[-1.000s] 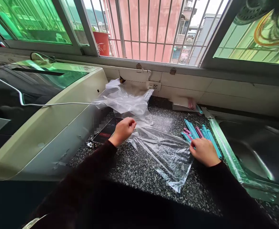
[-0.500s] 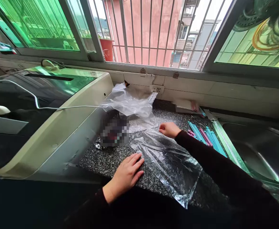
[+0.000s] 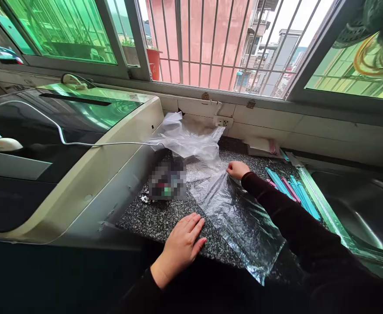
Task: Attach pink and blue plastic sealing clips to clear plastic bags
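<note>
My left hand point(image 3: 185, 245) lies flat on the speckled granite counter point(image 3: 165, 218), fingers stretched out, near the front edge. My right hand point(image 3: 238, 170) is closed in a pinch at the far end of a clear plastic bag point(image 3: 240, 226). The bag is spread crumpled across the counter, its near corner reaching the front edge. Behind it lies more whitish plastic film point(image 3: 191, 139). A dark, pixelated object point(image 3: 167, 181) stands left of the bag, its kind hidden. Blue and pink sticks point(image 3: 296, 192) lie right of my right hand.
A washing machine point(image 3: 122, 144) stands on the left, with a white cable point(image 3: 119, 144) running across it. At the right is a metal sink point(image 3: 351, 200). A socket point(image 3: 223, 122) sits on the back wall under the barred window point(image 3: 211, 48). A packet point(image 3: 261, 146) lies along the wall.
My right hand now pinches the bag's far end, which looks slightly lifted and pulled smoother. My left hand stays flat on the counter. The whole view has shifted a little.
</note>
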`<state>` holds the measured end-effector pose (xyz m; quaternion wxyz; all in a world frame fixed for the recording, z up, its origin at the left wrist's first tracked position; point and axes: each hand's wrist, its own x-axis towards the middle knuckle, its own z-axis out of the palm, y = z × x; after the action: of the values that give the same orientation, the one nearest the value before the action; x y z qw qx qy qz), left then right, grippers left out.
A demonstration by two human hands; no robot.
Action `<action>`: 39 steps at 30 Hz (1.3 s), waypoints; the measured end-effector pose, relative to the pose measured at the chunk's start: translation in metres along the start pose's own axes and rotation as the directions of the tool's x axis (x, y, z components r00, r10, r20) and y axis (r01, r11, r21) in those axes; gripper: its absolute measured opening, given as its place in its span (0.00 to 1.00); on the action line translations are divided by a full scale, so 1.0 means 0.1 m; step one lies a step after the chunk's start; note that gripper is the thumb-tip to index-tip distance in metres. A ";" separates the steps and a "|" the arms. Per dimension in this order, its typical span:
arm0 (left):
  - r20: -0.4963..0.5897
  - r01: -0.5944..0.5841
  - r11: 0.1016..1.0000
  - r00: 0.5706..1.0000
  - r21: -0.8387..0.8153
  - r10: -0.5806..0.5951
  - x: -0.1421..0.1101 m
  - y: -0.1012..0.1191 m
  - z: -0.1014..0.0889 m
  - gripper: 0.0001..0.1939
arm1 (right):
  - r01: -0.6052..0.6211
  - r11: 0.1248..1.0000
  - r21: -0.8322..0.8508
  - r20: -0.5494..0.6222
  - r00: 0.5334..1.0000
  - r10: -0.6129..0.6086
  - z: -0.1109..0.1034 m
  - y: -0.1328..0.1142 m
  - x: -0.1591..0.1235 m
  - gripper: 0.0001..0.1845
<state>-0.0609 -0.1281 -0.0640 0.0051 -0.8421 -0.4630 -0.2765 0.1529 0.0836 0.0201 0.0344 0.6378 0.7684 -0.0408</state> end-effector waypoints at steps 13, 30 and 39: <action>0.128 -0.534 0.821 0.817 -0.203 0.563 0.32 0.63 0.26 0.20 | 0.040 0.994 -0.105 -0.186 0.981 -0.060 -0.03 0.90 -0.75 0.11; -0.229 -0.266 0.808 0.959 -0.526 0.168 0.10 0.40 -0.25 0.12 | 0.604 0.797 -0.001 -0.516 0.683 -0.518 0.57 1.36 -2.45 0.19; -0.091 0.032 0.639 0.983 -0.769 -0.158 0.18 0.31 -0.31 0.04 | 0.620 0.768 0.161 -0.526 0.712 -0.465 0.74 0.89 -2.73 0.08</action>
<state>-0.0435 -0.1403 -0.0213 -0.3302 -0.7168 -0.3450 -0.5081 0.2909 -0.1746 -0.0266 -0.2665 0.3667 0.8910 -0.0248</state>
